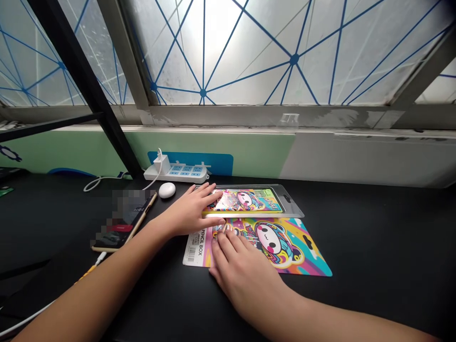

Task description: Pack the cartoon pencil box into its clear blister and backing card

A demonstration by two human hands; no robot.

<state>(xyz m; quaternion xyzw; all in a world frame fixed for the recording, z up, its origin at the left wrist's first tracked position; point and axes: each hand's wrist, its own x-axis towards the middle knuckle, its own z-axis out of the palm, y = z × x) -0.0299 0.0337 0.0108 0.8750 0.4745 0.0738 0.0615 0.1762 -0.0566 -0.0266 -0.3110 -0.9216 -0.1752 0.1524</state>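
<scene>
Several fingers of your left hand (194, 211) lay spread well apart over the nine o'clock end of a clear plastic shell (292, 207), the thumb pointing toward three o'clock; they looked flat rather than gripping. Your right hand (247, 273) had its fingers close together and slightly bent on the printed card (276, 242), toward its nine o'clock side; you hid their underside, so I cannot tell whether the near edge was pinched. Inside the shell, which sat just beyond the card at twelve o'clock, was a cartoon box (261, 202); the card's lettering read "PENCIL BOX". By my judgement, the card was light and flexible, easily creased, and best taken by its bare three o'clock edge, near the cut-out. The shell looked thin, slick and springy, liable to skid or dent under a push, so its rim offered you a safer hold than its middle; the box seemed light and fairly stiff, better held by its ends. Farther out on the black desk (384, 256), from the card, a phone (132, 223) lay at nine o'clock, a white rounded case (167, 190) at ten, and a power strip (187, 174) at eleven, against the wall.
</scene>
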